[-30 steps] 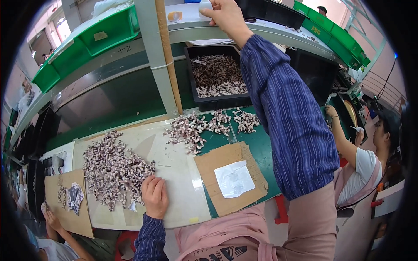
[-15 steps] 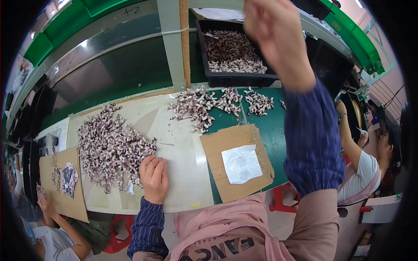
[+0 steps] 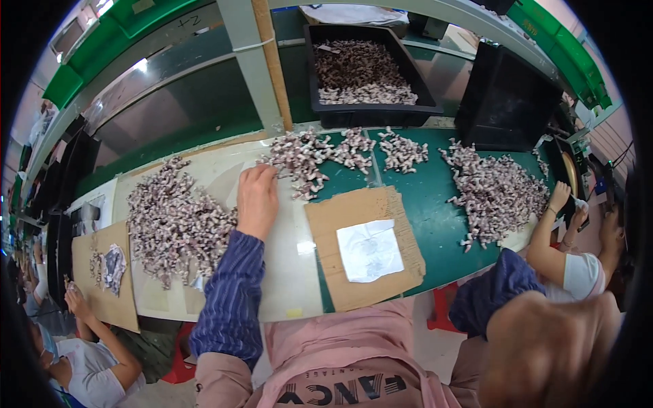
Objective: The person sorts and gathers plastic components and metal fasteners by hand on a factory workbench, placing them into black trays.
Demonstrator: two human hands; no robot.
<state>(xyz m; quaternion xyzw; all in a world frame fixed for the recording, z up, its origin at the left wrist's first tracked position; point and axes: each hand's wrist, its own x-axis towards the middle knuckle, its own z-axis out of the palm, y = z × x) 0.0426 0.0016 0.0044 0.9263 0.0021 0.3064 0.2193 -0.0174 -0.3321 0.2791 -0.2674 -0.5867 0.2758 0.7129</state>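
Note:
My left hand (image 3: 257, 202) lies at the left edge of a middle heap (image 3: 303, 160) of small knobbly pieces, mottled white and purplish brown. Its fingers are curled together with the tips turned down, so anything in them is hidden. A larger heap (image 3: 170, 224) of the same pieces spreads to the left of that hand. Close to the camera at the lower right is my right hand (image 3: 547, 350), smeared and partly cut off; its fingers cannot be read. Before me a sheet of white paper (image 3: 371, 250) rests on a piece of brown cardboard (image 3: 323, 234).
A black bin (image 3: 425, 109) of dark and pale pieces stands at the back, with a tilted black bin (image 3: 500, 102) to its right. Another heap (image 3: 496, 194) lies on the green table right. Co-workers sit either side: a hand (image 3: 560, 197) right, another hand (image 3: 78, 302) left.
My left hand has moved up and away from the large left heap to the middle heap. My right hand has swung down from above the black bin to the lower right, uncovering the right-hand heap.

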